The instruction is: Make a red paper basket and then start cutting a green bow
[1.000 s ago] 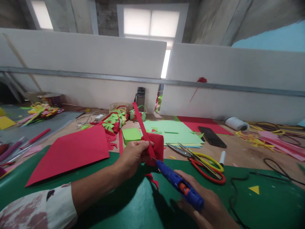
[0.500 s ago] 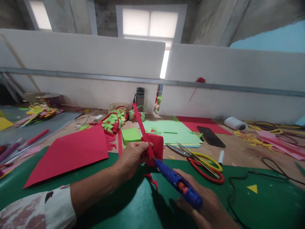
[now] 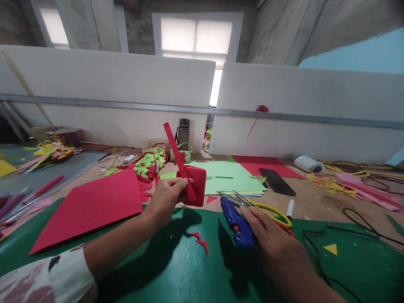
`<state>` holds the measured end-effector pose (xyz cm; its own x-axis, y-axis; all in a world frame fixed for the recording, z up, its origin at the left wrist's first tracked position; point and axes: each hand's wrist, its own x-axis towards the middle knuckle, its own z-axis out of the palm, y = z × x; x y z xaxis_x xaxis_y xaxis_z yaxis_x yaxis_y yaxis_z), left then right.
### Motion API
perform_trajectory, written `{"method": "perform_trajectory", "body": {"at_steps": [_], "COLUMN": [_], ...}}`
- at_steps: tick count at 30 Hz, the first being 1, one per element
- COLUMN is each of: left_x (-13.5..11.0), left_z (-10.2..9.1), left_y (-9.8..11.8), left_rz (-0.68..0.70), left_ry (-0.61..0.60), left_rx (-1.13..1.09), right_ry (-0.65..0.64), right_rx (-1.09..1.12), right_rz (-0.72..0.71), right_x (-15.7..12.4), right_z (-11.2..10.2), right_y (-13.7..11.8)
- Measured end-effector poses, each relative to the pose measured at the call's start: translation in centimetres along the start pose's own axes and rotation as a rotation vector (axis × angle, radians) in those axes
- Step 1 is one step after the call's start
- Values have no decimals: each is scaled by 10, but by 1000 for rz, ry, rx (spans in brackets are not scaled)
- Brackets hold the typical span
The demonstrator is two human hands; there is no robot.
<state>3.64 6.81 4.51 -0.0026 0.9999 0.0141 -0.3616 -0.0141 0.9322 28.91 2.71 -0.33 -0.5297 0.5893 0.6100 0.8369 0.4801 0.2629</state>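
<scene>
My left hand (image 3: 167, 198) pinches a small red paper box (image 3: 198, 185) together with a long red paper strip (image 3: 175, 147), which slants up to the left across the box. Both are held above the green mat (image 3: 176, 269). In my right hand (image 3: 274, 242) is a blue glue gun (image 3: 235, 223), its nozzle end pointing up and left, apart from the box. Beneath the hands, red paper scraps (image 3: 199, 241) lie on the mat. Just behind the glue gun are scissors (image 3: 268, 210) with yellow and red handles, partly hidden by it and my hand.
A large red sheet (image 3: 91, 202) lies at left. Light green sheets (image 3: 221, 172), a black phone (image 3: 277, 182) and a white marker (image 3: 291, 208) are farther back. A black cord (image 3: 315, 252) runs along the right. Green paper flowers (image 3: 148, 164) and a dark bottle (image 3: 183, 134) stand near the wall.
The glue gun has drawn back from the red strip and turned, its nozzle now clear of the box. My left hand has shifted slightly left and up with box and strip.
</scene>
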Motion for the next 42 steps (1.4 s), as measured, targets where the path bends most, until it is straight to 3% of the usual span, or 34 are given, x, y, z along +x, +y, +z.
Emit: {"method": "perform_trajectory", "body": {"at_steps": [4,9,11,16,24,27,30,34,38,42], "left_x": [-10,-22,-26,-33,-41,-41,-38,-32,-28,-30], "left_z": [4,8,9,13,14,14,15,16,16,16], "left_y": [3,2,1,-1,-13,-13,-9,-5,-8,-10], "left_rz": [25,201,274,502,701,642,489,249,142,81], "left_ry": [-103,-223,-230,-356,-525,-501,-383,-233,-203,-222], "left_rx": [65,375,535,780,848,868,836,736,598,527], "right_ry": [-166,-355,-321,-36,39,51,53,277,342,353], "right_rx": [-225,56,269,758,1168,1152,985,716,710,753], "right_rz": [-9,77,133,346,328,300,365,472,535,510], "right_x": [9,14,20,51,62,60,57,52,48,48], "right_z": [14,5,-11,-45,-35,-41,-58,-74,-71,-63], "right_y": [2,-1,-5,-27,-53,-51,-41,-23,-15,-16]}}
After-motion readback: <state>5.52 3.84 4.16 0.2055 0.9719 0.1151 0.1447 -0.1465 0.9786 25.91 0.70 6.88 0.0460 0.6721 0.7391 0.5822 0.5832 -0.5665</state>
